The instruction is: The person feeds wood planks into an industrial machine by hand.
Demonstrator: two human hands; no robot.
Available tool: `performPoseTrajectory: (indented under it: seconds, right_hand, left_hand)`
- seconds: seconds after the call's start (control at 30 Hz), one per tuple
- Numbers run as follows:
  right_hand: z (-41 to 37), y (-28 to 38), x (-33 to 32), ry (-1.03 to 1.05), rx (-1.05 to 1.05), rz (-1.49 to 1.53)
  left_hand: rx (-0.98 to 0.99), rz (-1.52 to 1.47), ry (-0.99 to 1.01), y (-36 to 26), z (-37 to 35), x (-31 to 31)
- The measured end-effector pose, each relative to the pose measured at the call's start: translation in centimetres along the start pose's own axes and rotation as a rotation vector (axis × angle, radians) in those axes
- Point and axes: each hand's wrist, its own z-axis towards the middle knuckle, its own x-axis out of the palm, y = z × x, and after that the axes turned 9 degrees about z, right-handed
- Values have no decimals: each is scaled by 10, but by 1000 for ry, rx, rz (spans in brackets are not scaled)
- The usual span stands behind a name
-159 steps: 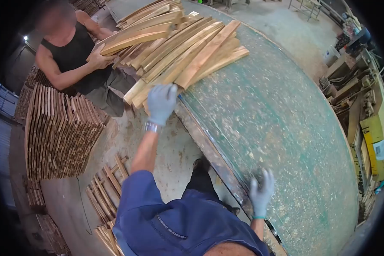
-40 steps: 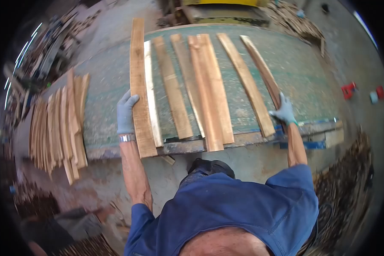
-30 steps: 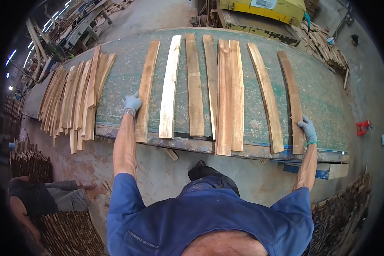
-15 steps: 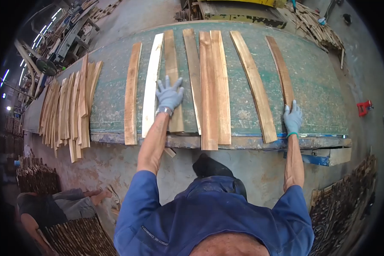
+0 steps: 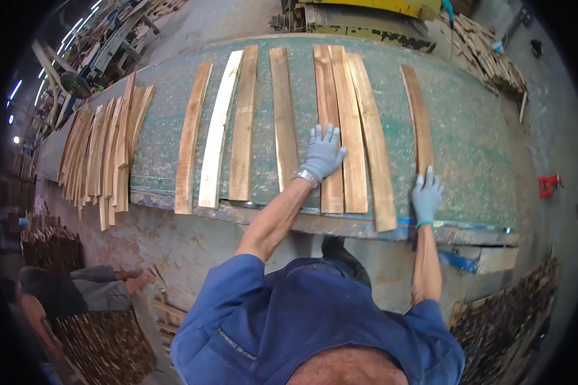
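Note:
My left hand, in a grey glove, lies flat with fingers spread on a reddish-brown wooden strip. Right beside that strip are a paler strip and a light brown strip. My right hand, also gloved, rests with fingers stretched out over the near end of the rightmost brown strip, covering that end. Left of my left hand, a darker strip lies apart. Farther left are a light brown strip, a bright pale strip and a brown strip.
The strips lie on a worn green table. A pile of strips covers its left end. Stacked wood stands at lower right, and a red tool sits on the floor. A person is at lower left behind another stack.
My left hand has moved right, from the light brown strip to the reddish-brown one. The reddish-brown and paler strips now lie close to the light brown strip on their right.

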Motion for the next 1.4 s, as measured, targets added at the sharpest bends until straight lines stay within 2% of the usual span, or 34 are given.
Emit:
performPoseTrajectory:
  seconds: [0.03, 0.07, 0.17, 0.27, 0.37, 0.4, 0.5, 0.53, 0.63, 0.73, 0.77, 0.83, 0.87, 0.9, 0.97, 1.07, 1.17, 1.2, 1.33, 1.4]
  right_hand:
    - [8, 0, -2, 14, -11, 20]
    - [8, -1, -4, 8, -34, 42]
    - [6, 1, -8, 20, -49, 70]
    - [7, 19, -25, 108, 43, 43]
    - [6, 7, -16, 69, 0, 68]
    - [8, 10, -20, 79, 11, 102]
    - [12, 13, -27, 134, 32, 111]
    - [11, 10, -26, 130, 9, 94]
    - [8, 7, -15, 98, -89, 97]
    - [1, 31, -10, 103, -207, 264]
    - [-1, 41, -7, 132, -242, 306]
    - [-3, 60, -2, 177, -303, 387]
    - [-3, 69, -4, 257, -252, 403]
    - [-4, 80, -13, 254, -262, 367]
    - [-10, 94, -29, 263, -269, 278]
    - [-21, 104, -26, 271, -241, 223]
    - [-30, 109, -23, 247, -204, 196]
    - [-31, 111, -28, 246, -183, 197]
    - [-51, 135, -60, 233, -219, 102]
    - [-65, 152, -78, 350, -231, 94]
  left_hand:
    - [29, 33, 42, 1, 11, -21]
    - [-53, -12, -18, 4, 5, -50]
    - [-624, 33, 113, 14, -27, -126]
    - [-688, -101, 39, 44, -31, -83]
    - [-463, -867, -116, 88, -34, -53]
    - [-428, -1255, -40, 96, -36, -52]
    - [-523, -573, 8, 102, -42, -73]
    - [-678, -370, -13, 91, -42, -90]
    - [-613, 133, -592, 130, -46, -62]
    - [-736, 257, -540, 202, -36, -43]
    - [-789, 212, -418, 207, -36, -42]
    - [-872, 112, -179, 194, -21, -58]
    - [-924, -62, -77, 185, -15, -61]
    - [-874, 34, -210, 176, -16, -32]
    - [-899, -79, -195, 116, -9, -40]
    - [-737, -60, -106, 33, -5, -53]
    - [-561, -140, -51, 19, 13, -55]
    - [-521, -212, 44, 22, 20, -61]
    - [-443, -22, 103, -4, 47, -81]
    - [-328, 112, 147, -37, 35, -96]
